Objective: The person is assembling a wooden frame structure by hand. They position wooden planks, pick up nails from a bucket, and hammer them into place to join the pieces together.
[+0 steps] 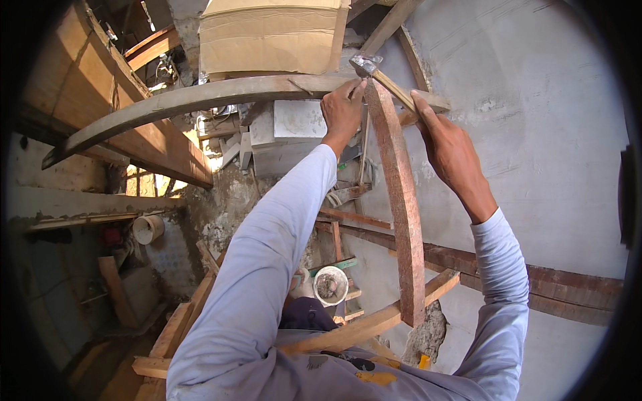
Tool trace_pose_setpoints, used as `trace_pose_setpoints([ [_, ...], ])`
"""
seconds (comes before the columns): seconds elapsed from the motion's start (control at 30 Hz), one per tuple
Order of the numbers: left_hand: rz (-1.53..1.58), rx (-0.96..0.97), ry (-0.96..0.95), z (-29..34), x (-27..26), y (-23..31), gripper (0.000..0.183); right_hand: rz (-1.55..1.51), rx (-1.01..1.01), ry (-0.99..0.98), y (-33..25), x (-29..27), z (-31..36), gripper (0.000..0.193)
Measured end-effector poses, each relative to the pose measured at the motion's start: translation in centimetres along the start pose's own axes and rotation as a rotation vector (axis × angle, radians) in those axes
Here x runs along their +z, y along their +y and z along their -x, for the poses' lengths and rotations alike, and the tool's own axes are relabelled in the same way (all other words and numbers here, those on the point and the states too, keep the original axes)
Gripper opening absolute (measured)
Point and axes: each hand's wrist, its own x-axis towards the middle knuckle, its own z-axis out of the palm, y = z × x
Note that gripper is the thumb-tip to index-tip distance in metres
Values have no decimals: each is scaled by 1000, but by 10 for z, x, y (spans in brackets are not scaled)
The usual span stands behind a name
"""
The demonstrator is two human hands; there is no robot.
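My right hand (449, 152) is closed round the wooden handle of a hammer (394, 89). Its metal head rests over or just above the spot where a long grey wooden beam (221, 90) meets a reddish-brown beam (398, 194). Right beside that joint, my left hand (342, 112) has its thumb and fingers pinched together. Whatever is between those fingertips is too small to make out. The reddish beam runs from the joint back toward my body, its near end over a pale wooden beam (381, 321).
A cardboard box (271, 40) stands at the far side, behind the grey beam. Below hang a white bucket (330, 286) and timber pieces. Dark reddish beams (562, 284) cross at right along a grey wall (535, 167). Large wooden panels (87, 73) stand at left.
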Motion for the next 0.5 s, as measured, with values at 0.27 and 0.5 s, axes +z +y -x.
trace_pose_setpoints([
  [0.27,-92,24,0,0,1,0,28,44,57,-57,2,3,5,61],
  [0.5,-71,-10,-30,4,-1,2,31,-23,12,40,0,11,10,59],
])
